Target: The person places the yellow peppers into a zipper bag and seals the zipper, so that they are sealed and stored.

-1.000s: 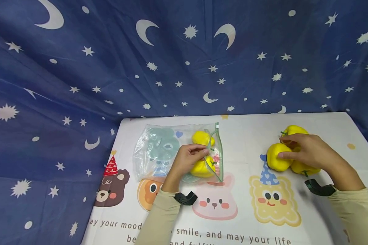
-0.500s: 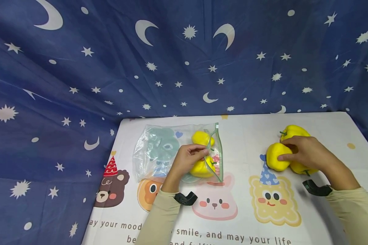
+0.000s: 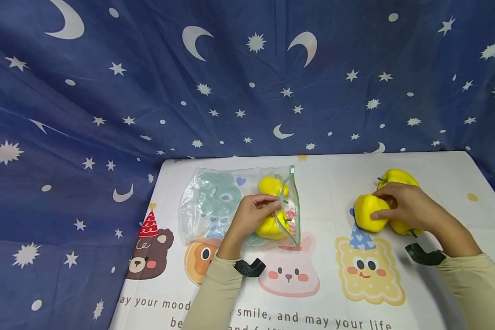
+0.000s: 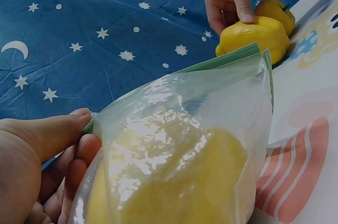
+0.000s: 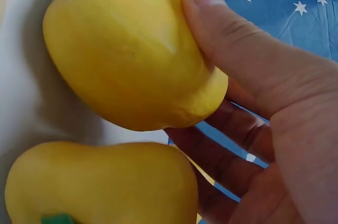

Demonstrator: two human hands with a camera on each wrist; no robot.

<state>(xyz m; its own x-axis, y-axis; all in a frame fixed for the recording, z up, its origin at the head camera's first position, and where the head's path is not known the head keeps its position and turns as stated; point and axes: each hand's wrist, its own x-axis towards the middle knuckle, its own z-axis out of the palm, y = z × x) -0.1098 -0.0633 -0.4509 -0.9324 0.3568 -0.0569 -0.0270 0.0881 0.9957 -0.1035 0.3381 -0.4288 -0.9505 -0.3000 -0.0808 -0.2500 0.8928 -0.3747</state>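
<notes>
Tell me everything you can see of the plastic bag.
The plastic bag looks thin, clear and wrinkled, with green strips edging its parted mouth and a small white piece at its far corner. It lies on the white printed cloth, mouth facing the right hand. Two yellow peppers are inside, near the mouth; the left hand pinches one strip.

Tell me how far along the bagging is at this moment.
Looks done: two peppers lie inside the clear bag. In hand: the left hand pinches the bag's open edge, and the right hand grips a third pepper. Probably remaining: two more peppers by the right hand, and perhaps closing the bag.
</notes>
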